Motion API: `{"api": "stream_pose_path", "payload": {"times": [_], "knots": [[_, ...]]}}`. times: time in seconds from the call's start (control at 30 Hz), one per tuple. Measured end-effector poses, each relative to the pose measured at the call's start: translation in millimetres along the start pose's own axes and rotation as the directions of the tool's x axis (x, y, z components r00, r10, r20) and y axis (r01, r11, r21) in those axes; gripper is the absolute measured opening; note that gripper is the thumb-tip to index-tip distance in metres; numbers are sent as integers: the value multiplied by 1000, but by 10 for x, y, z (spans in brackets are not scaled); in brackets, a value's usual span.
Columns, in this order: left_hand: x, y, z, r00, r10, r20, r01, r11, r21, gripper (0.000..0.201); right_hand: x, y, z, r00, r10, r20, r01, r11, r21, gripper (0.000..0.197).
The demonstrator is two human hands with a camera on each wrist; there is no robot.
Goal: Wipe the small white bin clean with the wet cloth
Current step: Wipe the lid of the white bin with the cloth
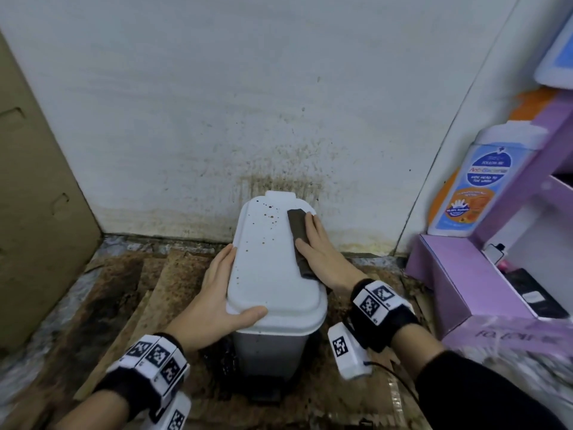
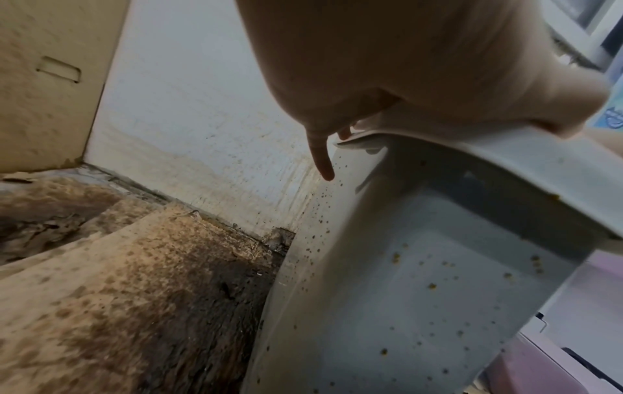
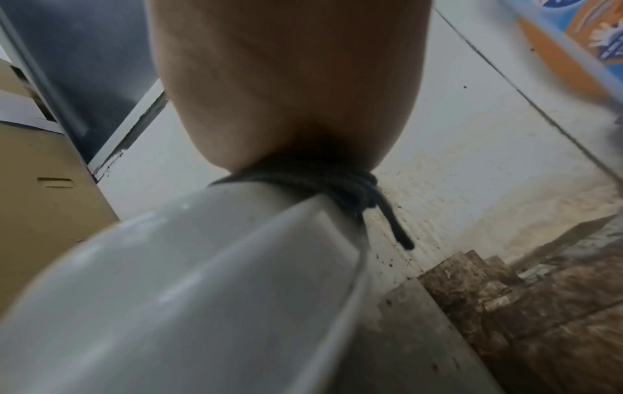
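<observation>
- We see the small white bin (image 1: 279, 305) standing on stained floor boards (image 1: 148, 290), its back close to the spattered wall (image 1: 217, 119); lid shut, brown specks scattered over the lid's far half and left edge; the left wrist view shows more specks down the bin's side.
- On the lid's right edge lies the wet cloth (image 1: 298, 240), dark and folded into a long strip; one end droops past the rim.
- Our right hand (image 1: 322, 252) lies flat on the cloth, fingers straight and close together, pressing it against the lid.
- Our left hand (image 1: 214, 293) steadies the bin's left side; fingers extended along the lid's edge, thumb laid across the lid's near corner.
- Left of the bin, a cardboard panel (image 1: 37, 193) leans at the wall.
- Right of the bin, a purple box (image 1: 449, 283) sits on the floor; a blue and orange wash bottle (image 1: 477, 181) stands on it.
</observation>
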State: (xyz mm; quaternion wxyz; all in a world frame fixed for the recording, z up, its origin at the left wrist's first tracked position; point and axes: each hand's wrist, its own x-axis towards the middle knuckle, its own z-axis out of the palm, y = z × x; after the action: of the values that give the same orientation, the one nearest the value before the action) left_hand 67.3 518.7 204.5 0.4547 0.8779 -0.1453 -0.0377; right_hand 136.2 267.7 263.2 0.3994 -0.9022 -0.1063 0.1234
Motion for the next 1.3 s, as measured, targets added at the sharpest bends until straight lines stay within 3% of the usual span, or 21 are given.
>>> {"api": "stream_pose_path", "payload": {"times": [0.23,0.33,0.5,0.6,0.77,0.97,1.07,1.3], "knots": [[6,-28,26,1000,-7,-12,7,1000,-3,136,-584,12,348,987,-72,-145,70,997,-19,63],[5,-36,41,1000,-1,-10,1,1000,5,137,-934,32,627,938,-162,-305,138,985,-99,58],[0,-40,45,1000,4,-14,-5,1000,-13,136,-1090,-73,877,901,-165,-402,80,972,-221,59],[-6,-10,23,1000,-13,1,13,999,-31,137,-921,-35,741,921,-148,-361,63,969,-237,59],[-24,12,19,1000,-22,16,23,999,-33,135,-575,-88,404,982,-63,-180,19,972,-233,63],[-33,41,8,1000,-8,19,9,999,-38,135,-46,-131,91,999,21,-33,-31,938,-345,66],[-37,44,9,1000,1,7,0,999,-48,132,173,-161,10,999,41,-12,-42,907,-419,64],[-48,72,-15,1000,-14,21,15,996,-84,126,671,-105,-180,999,51,-18,-53,908,-415,65]]}}
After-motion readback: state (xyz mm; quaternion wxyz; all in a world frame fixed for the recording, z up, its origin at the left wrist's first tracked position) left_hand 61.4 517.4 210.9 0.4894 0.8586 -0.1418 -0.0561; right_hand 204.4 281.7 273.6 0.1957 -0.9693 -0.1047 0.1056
